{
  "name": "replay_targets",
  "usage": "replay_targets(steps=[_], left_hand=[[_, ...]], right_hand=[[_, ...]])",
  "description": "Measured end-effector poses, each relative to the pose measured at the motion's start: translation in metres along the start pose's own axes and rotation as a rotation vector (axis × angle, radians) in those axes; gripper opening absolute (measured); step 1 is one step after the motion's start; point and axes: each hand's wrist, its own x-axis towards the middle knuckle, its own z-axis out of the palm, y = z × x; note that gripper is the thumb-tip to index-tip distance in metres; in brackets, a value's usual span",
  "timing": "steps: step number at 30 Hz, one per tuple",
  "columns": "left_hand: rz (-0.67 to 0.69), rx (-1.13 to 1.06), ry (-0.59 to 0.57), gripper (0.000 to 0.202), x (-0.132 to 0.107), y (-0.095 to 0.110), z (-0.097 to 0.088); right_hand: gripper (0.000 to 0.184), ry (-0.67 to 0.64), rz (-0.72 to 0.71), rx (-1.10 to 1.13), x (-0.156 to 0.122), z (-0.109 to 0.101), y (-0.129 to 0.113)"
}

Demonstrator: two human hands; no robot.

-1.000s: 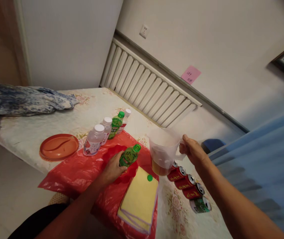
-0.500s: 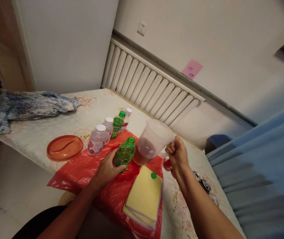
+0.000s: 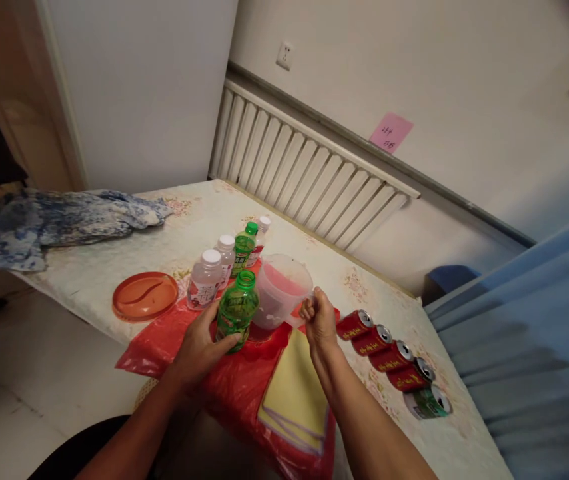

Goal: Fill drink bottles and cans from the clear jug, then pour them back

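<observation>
My left hand (image 3: 203, 345) is wrapped round a green plastic bottle (image 3: 237, 312), uncapped and close to upright above the red plastic bag (image 3: 164, 339). My right hand (image 3: 320, 319) grips the handle of a translucent measuring jug (image 3: 277, 293) just right of the bottle. The jug's open top faces up, and its inside looks pinkish; I cannot tell how much liquid it holds. Beneath my right wrist lies a folded yellow cloth (image 3: 294, 393). Beyond my left hand stand white-capped clear bottles (image 3: 204, 283) and a green-capped bottle (image 3: 243, 250).
To the right, several red cans (image 3: 377, 340) and a green can (image 3: 427, 403) stand in a row. An orange lid (image 3: 144, 297) lies on the flowered tablecloth (image 3: 204, 207) at left, near a blue-white cloth (image 3: 84, 217). A radiator (image 3: 309, 160) runs along the wall.
My right hand has brought the jug down and left, closer to the green bottle. The bottle has shifted slightly left. The cans have come into fuller view, and the loose green cap is hidden now.
</observation>
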Motion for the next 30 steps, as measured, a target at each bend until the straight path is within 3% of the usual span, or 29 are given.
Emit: replay_targets(steps=[7, 13, 17, 21, 25, 30], left_hand=[[0.009, -0.002, -0.014, 0.064, -0.002, 0.000, 0.003], [0.027, -0.007, -0.049, 0.064, -0.006, 0.003, 0.011], [0.020, -0.002, -0.062, 0.061, -0.015, 0.005, 0.017], [-0.040, 0.007, -0.055, 0.061, -0.029, 0.008, 0.028], [-0.052, -0.031, -0.125, 0.063, -0.045, 0.015, 0.049], [-0.067, -0.086, -0.220, 0.065, -0.058, 0.025, 0.083]], right_hand=[[0.038, 0.011, -0.095, -0.023, -0.010, -0.006, 0.014], [0.042, -0.010, -0.128, -0.225, -0.010, -0.016, 0.010], [0.039, 0.043, -0.164, -0.319, -0.011, -0.047, -0.002], [0.031, 0.085, -0.094, -0.367, -0.032, -0.092, -0.007], [0.031, -0.005, 0.015, -0.462, -0.076, -0.127, 0.006], [0.024, -0.013, 0.121, -0.422, -0.124, -0.149, 0.034]])
